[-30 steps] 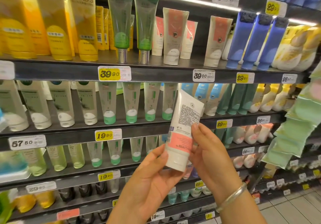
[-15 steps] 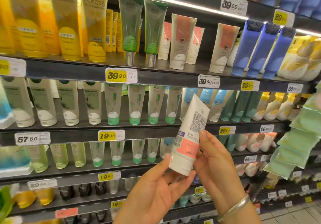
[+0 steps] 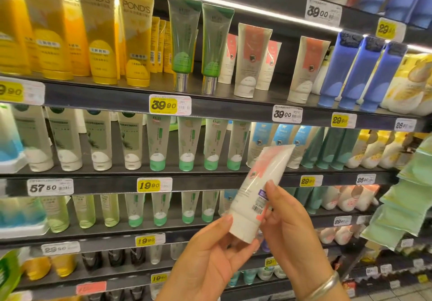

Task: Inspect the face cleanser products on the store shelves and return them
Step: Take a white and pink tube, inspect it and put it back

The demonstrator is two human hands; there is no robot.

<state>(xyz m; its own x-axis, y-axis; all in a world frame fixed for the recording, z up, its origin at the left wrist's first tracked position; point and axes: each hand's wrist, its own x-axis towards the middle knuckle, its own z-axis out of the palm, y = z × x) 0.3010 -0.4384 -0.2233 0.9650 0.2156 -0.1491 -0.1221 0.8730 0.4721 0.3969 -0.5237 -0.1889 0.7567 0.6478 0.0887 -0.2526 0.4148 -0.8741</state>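
An open gap (image 3: 279,67) sits between two pink-and-white tubes (image 3: 251,60) (image 3: 306,69); elsewhere tubes crowd the shelf (image 3: 112,100).

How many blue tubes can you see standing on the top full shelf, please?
3, side by side at the right end of that shelf: left, middle and right. More may stand hidden behind them.

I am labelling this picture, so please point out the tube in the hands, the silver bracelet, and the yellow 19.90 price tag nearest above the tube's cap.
Held tube (image 3: 261,183), head view, white middle of body.
Silver bracelet (image 3: 327,285), head view, band's front.
19.90 price tag (image 3: 149,185), head view, yellow part.
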